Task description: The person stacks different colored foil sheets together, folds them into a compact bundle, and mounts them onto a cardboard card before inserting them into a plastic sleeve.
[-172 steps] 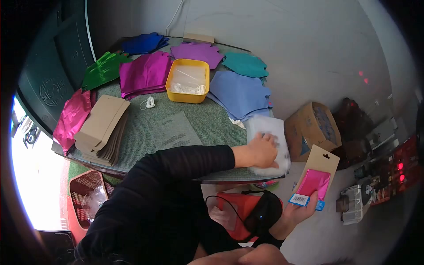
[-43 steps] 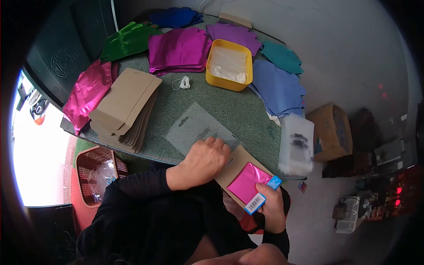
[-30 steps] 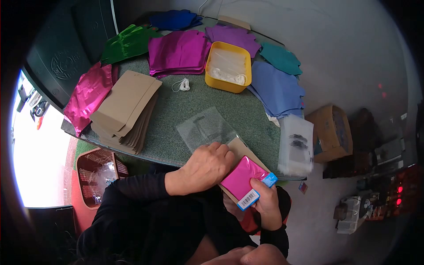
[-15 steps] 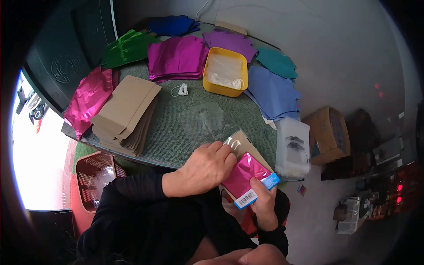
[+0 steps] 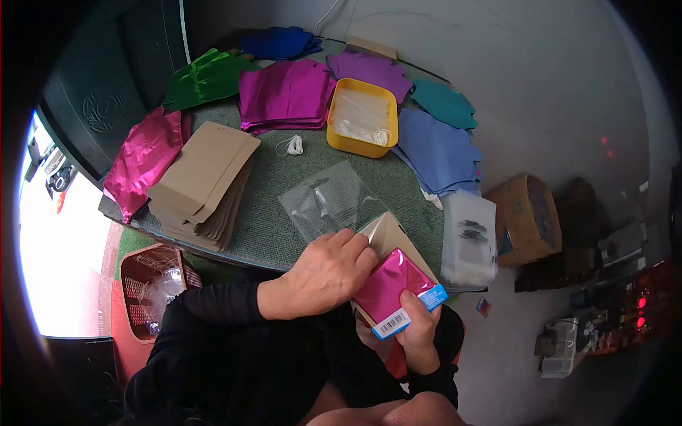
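Note:
My right hand (image 5: 420, 323) grips a flat card pack from below, its thumb lying over a blue label with a barcode (image 5: 393, 324). Folded magenta foil (image 5: 391, 280) covers the near part of the brown card (image 5: 398, 245). At the card's far left edge, my left hand (image 5: 323, 271) is closed, its fingertips pinching a clear plastic bag (image 5: 320, 202). The bag's flap with a hang hole spreads over the green mat. How far the card sits inside the bag is hard to make out.
Brown cards (image 5: 206, 170) are stacked at left. Around the mat lie foil piles in pink (image 5: 145, 160), green (image 5: 206, 79), magenta (image 5: 284, 92) and blue-violet (image 5: 437, 149). A yellow tub (image 5: 362, 142) holds white cord. Clear bags (image 5: 469, 238) lie at right; a basket (image 5: 145, 291) stands below left.
The clear bag's flap has shifted left and lies flatter, with its hang hole now showing. Both hands and the card pack have moved slightly left.

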A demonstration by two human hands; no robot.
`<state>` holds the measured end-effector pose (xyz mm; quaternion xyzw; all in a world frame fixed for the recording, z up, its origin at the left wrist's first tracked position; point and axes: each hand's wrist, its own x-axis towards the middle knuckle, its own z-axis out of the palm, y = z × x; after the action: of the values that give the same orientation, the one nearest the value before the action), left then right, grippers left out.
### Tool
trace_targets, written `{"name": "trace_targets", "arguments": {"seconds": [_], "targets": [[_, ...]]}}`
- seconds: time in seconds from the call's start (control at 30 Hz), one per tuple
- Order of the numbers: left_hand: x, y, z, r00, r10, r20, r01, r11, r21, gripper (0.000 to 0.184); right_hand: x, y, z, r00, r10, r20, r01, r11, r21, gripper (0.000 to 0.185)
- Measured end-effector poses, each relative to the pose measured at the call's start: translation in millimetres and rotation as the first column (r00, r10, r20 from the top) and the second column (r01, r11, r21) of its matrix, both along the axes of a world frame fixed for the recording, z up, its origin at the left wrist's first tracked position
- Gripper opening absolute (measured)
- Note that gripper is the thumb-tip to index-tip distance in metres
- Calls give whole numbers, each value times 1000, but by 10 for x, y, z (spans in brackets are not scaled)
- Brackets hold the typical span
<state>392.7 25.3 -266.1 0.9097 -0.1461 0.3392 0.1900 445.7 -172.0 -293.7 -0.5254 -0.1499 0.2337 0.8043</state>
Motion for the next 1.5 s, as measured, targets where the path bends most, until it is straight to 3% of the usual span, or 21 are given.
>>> {"name": "trace_targets", "arguments": {"seconds": [0.1, 0.17, 0.27, 0.4, 0.57, 0.9, 1.17, 1.27, 1.4, 1.5], "targets": [[-13, -11, 40, 999, 7, 38, -7, 1000, 0, 17, -48, 36, 7, 999, -50, -10, 50, 999, 9, 54], [-20, -20, 48, 998, 10, 54, -10, 1000, -3, 18, -34, 12, -64, 983, -12, 186, 28, 996, -85, 55], [-14, -17, 39, 996, 34, 85, -34, 999, -1, 18, -78, 58, -9, 997, -54, 51, 55, 998, -29, 54], [-45, 16, 44, 996, 55, 64, -55, 998, 5, 19, -67, 54, -47, 995, -61, 74, 61, 998, 6, 53], [-97, 23, 24, 996, 80, -42, -81, 997, -1, 20, 2, -56, -254, 926, -94, 366, 149, 981, -124, 51], [-138, -23, 147, 1000, 25, 10, -25, 1000, 14, 16, -121, 62, -64, 962, -180, 206, 200, 976, -83, 49], [-161, -52, 91, 999, 47, 25, -48, 998, 50, 16, -156, 216, 23, 968, -200, 153, 185, 977, 107, 49], [-157, -33, 91, 998, 30, 63, -32, 999, 33, 20, -125, 287, -68, 935, -262, 240, 239, 963, 123, 48], [-153, -25, 54, 995, 76, 66, -76, 997, 1, 21, -108, 295, -22, 956, -198, 216, 171, 976, 137, 47], [-162, -52, 49, 995, 93, 46, -92, 996, -10, 22, -80, 305, -56, 930, -259, 263, 239, 965, 105, 46]]}}
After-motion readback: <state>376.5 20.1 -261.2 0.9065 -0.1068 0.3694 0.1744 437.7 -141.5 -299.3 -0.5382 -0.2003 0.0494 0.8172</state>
